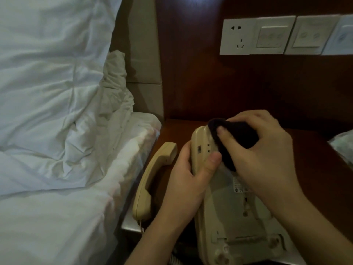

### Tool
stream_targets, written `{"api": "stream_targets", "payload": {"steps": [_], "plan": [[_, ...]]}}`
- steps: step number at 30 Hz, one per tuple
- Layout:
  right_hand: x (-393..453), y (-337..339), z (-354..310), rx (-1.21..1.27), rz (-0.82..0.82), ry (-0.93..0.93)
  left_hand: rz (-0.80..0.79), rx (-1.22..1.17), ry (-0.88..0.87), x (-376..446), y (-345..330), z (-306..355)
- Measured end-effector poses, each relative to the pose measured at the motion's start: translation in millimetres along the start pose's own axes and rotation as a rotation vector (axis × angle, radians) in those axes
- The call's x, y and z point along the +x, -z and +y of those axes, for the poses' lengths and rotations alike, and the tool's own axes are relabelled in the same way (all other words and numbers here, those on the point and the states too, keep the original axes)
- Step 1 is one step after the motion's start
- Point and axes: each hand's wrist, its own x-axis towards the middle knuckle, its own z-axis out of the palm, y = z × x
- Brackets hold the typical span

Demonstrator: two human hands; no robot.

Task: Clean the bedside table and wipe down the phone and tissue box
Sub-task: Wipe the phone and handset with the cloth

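— Head view, what have I got in the grip?

— My right hand (267, 150) pinches a dark cloth (235, 142) against the far end of the phone base (225, 199), which is turned underside up. My left hand (191, 175) wraps round the base's left edge, thumb on top.

— And the rest of the phone?

— Its handset (150, 178) lies off the cradle along the bedside table's (315, 163) left edge, just beside my left hand, cord trailing toward the near edge.

— Around that?

— White bedding (57, 111) to the left, a socket plate (236, 36) and switch panels (275, 35) on the wood wall behind. Something pale (342, 146) shows at the table's right edge; I cannot tell what.
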Motion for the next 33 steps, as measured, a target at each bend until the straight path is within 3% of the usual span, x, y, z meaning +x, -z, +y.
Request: {"api": "stream_targets", "payload": {"steps": [4,6,10,12,18,20,24,29,33], "plan": [[15,25,28,-0.202,-0.123,-0.029,0.033,-0.054,0.054,2,3,-2],[16,31,36,-0.191,-0.212,-0.038,0.054,-0.081,0.073,3,2,-3],[5,19,24,-0.074,-0.232,0.093,0.075,-0.072,0.065,4,-2,-2],[6,15,23,-0.112,-0.264,0.157,0.085,-0.064,0.046,4,-2,-2],[29,50,31,-0.337,-0.42,0.098,0.066,-0.032,0.02,1,-1,0],[30,55,33,-0.351,-0.403,0.102,0.059,-0.026,0.008,2,-2,1],[20,38,32,-0.131,-0.323,0.14,0.053,-0.022,0.007,2,-2,0],[22,41,48,-0.258,-0.28,0.104,0.073,-0.017,-0.001,1,-3,-1],[25,54,60,-0.076,-0.033,-0.055,0.07,-0.033,0.002,1,-3,0]]}}
